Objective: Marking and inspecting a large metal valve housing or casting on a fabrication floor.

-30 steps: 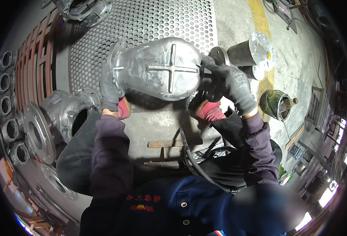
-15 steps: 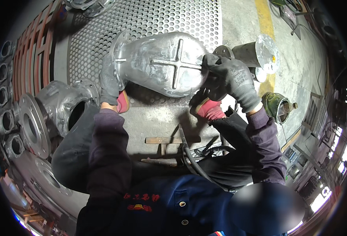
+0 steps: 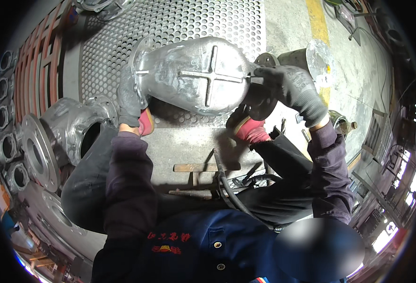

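A large, grey, bulb-shaped metal casting (image 3: pixel 193 78) lies on its side before me, a raised cross rib facing up. Both my hands wear dark gloves. At the casting's left end, my left hand (image 3: pixel 130 101) is closed around the edge of its flange (image 3: pixel 142 52). By the right end, my right hand (image 3: pixel 290 85) has its fingers pinched together, pointing at the casting's rim. A thin pale piece shows at those fingertips, too small to name. Beneath that hand is a dark round flange (image 3: pixel 264 104), partly in shadow.
A perforated metal plate (image 3: pixel 106 61) lies under the casting. More flanged castings (image 3: pixel 69 122) stand left, near red slats (image 3: pixel 38 61). A metal cylinder (image 3: pixel 295 60) lies at right. Between my legs are a wooden-handled hammer-like tool (image 3: pixel 205 168) and a hose (image 3: pixel 226 188).
My right hand has drawn back to the right, its fingers stretching further toward the casting's rim. The left hand keeps its hold, and the casting has barely shifted.
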The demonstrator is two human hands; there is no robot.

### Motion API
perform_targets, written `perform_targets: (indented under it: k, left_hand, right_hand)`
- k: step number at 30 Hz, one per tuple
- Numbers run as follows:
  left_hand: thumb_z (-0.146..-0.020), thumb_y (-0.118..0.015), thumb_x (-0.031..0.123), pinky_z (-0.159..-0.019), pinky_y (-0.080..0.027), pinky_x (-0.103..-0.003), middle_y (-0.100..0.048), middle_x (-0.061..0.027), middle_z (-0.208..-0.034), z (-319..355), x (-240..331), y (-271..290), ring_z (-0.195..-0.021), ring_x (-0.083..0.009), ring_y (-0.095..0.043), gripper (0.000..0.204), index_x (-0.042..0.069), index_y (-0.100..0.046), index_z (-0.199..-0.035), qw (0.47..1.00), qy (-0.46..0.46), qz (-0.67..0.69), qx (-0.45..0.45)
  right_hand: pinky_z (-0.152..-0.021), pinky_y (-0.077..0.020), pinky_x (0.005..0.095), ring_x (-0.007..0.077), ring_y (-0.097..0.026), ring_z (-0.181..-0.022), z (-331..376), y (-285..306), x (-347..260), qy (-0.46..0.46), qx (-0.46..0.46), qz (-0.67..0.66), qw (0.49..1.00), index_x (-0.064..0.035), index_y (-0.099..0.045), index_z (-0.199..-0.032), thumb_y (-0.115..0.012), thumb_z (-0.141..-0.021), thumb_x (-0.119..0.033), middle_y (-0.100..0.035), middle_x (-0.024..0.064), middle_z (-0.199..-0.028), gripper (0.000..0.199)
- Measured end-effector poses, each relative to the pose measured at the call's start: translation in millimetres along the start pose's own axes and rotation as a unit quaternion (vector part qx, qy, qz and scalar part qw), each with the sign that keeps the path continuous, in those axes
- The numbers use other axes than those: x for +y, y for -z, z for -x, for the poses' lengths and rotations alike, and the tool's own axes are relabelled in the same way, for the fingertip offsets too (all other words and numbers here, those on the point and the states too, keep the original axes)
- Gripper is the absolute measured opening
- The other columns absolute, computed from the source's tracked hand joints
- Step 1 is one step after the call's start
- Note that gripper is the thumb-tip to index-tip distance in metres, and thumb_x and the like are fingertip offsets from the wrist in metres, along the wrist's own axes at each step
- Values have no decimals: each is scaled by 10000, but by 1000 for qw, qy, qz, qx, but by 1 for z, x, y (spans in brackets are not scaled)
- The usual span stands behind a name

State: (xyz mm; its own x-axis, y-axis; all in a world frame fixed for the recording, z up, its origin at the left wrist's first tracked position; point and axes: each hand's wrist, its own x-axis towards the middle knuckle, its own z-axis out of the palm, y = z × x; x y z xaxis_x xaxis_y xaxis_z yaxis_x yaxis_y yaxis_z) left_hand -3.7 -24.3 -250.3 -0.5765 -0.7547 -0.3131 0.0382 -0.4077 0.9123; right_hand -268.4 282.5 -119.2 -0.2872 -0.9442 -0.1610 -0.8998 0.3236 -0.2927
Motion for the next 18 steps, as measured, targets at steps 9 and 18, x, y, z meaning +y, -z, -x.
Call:
perform_targets:
  k: [9, 18]
  left_hand:
    - [-1009, -458, 285, -940, -440, -273, -556, -67, -1242, 2, -9, 11, -1095, -151, -546, 473, -3, -432, -1383, 988, -77, -136, -6]
    - [-1005, -462, 307, -933, -441, -269, -554, -67, -1244, 9, 5, -7, -1100, -150, -543, 482, 0, -441, -1376, 993, -51, -106, -8]
  right_hand:
    - [-696, -530, 423, 343, -639, -781, -29, -6, 4, 65, -17, -45, 997, -108, -665, -1024, -598, -765, -215, -641, 169, -808, 288]
    - [-760, -530, 411, 334, -650, -848, -20, -1, -16, -52, 13, -26, 998, -114, -669, -1075, -619, -765, -177, -656, 170, -870, 320]
